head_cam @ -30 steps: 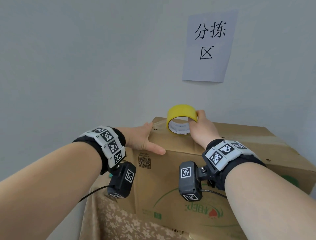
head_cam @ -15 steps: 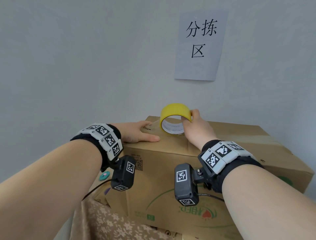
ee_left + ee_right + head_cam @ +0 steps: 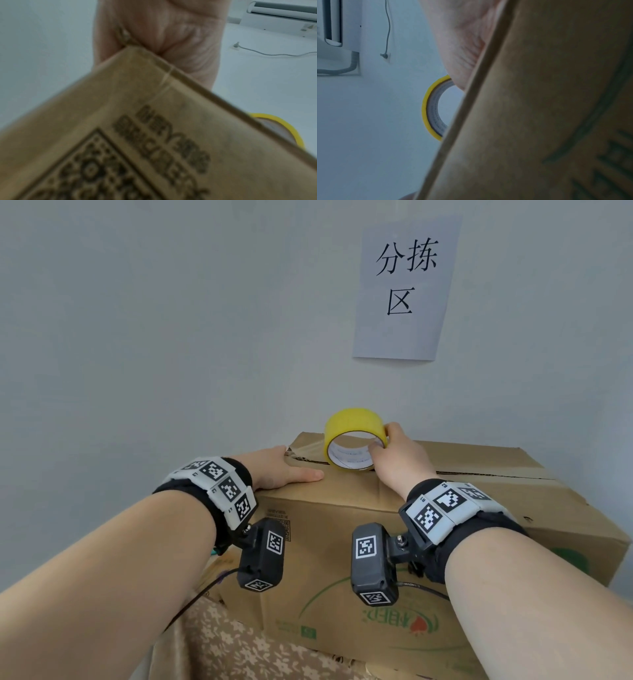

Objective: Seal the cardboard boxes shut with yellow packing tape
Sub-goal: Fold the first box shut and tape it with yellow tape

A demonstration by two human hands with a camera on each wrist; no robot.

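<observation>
A large cardboard box [image 3: 342,549] with green print stands in front of me, its top flaps closed along a seam. My right hand [image 3: 394,460] grips a roll of yellow tape [image 3: 354,426], thumb inside the core, and holds it upright on the box top near the far left end of the seam. My left hand [image 3: 281,470] lies flat on the box's left top corner [image 3: 133,54], thumb stretched along the front edge. In the right wrist view the yellow tape [image 3: 428,108] peeks past the box edge [image 3: 471,94]. In the left wrist view the yellow tape [image 3: 281,125] shows behind the box rim.
A paper sign [image 3: 404,289] with black characters hangs on the grey wall behind the box. The box sits on a floral cloth [image 3: 239,645]. A second carton [image 3: 212,570] shows low at the left.
My left hand slid from the box's front corner up onto the top and now lies flat there. The right hand has kept the roll at the same spot on the seam.
</observation>
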